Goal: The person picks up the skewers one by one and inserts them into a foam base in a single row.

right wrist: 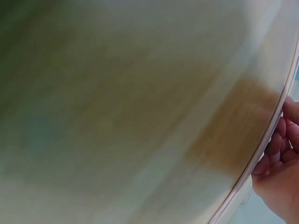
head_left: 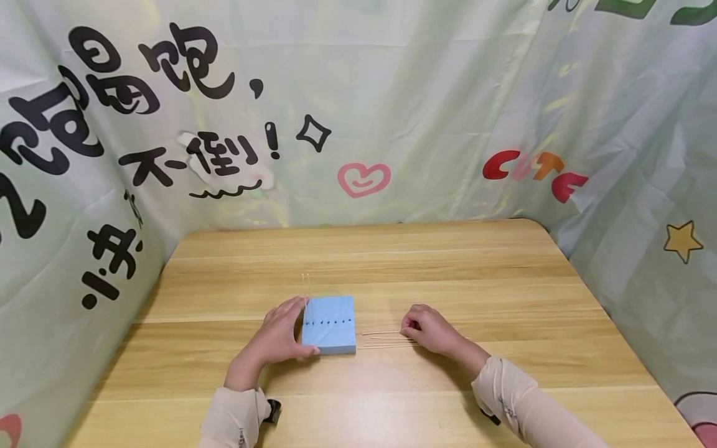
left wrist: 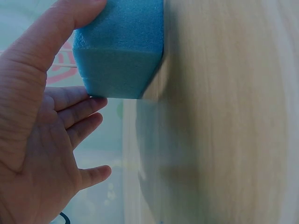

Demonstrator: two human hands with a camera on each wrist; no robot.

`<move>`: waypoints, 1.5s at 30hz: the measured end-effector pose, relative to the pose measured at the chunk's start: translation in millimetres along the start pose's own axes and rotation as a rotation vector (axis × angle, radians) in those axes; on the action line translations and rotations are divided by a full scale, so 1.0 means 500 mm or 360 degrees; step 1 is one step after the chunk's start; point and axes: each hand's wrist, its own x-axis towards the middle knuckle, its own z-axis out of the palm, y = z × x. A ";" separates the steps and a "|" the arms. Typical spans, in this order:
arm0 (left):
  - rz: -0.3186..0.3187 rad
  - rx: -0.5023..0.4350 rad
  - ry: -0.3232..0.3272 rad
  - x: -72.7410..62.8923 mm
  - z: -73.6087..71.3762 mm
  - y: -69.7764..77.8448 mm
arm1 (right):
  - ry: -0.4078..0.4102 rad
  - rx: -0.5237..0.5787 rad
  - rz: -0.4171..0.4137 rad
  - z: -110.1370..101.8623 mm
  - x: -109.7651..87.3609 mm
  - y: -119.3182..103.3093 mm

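A blue foam block (head_left: 329,336) lies on the wooden table, with a row of small dark dots across its top. Two thin pale sticks (head_left: 305,285) stand upright at its left side. My left hand (head_left: 278,336) grips the block from the left, thumb on the near face and fingers toward the far side; the block's end (left wrist: 117,72) also fills the top of the left wrist view. Several thin sticks (head_left: 381,340) lie flat right of the block. My right hand (head_left: 431,328) is at their right part, fingers curled; whether it pinches a stick is hidden.
The wooden table (head_left: 448,261) reaches back to a printed cloth curtain (head_left: 420,112), which also hangs along the left and right sides. In the right wrist view the tabletop (right wrist: 117,116) is blurred and fills most of the picture.
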 end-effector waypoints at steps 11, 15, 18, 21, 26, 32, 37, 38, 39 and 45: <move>-0.0007 -0.0005 -0.0004 -0.003 -0.001 0.001 | 0.0111 0.0047 0.0173 -0.036 0.009 -0.022; -0.0012 0.0004 -0.0005 -0.003 -0.001 -0.001 | 0.0176 0.0067 0.0130 -0.052 0.016 -0.031; -0.0014 0.0005 -0.0005 -0.004 -0.002 -0.001 | 0.0254 0.0079 0.0073 -0.062 0.023 -0.040; -0.0015 -0.0003 -0.0002 -0.004 -0.003 0.000 | 0.0332 0.0096 0.0008 -0.070 0.032 -0.050; -0.0015 0.0003 -0.0005 -0.003 -0.001 -0.001 | 0.0449 0.0149 -0.0085 -0.081 0.050 -0.065; -0.0021 -0.0002 -0.0009 -0.001 0.000 0.000 | 0.0595 0.0208 -0.0145 -0.093 0.075 -0.096; -0.0019 0.0007 -0.0011 0.000 -0.002 0.001 | 0.0643 0.0310 -0.0157 -0.096 0.095 -0.128; -0.0016 0.0008 -0.0009 0.000 -0.003 0.001 | 0.0644 0.0340 -0.0160 -0.095 0.100 -0.134; -0.0012 0.0008 -0.0005 0.001 -0.003 0.002 | 0.0646 0.0365 -0.0165 -0.094 0.104 -0.139; 0.0001 0.0010 0.0000 0.001 -0.004 0.002 | 0.0617 0.0514 -0.0214 -0.081 0.130 -0.175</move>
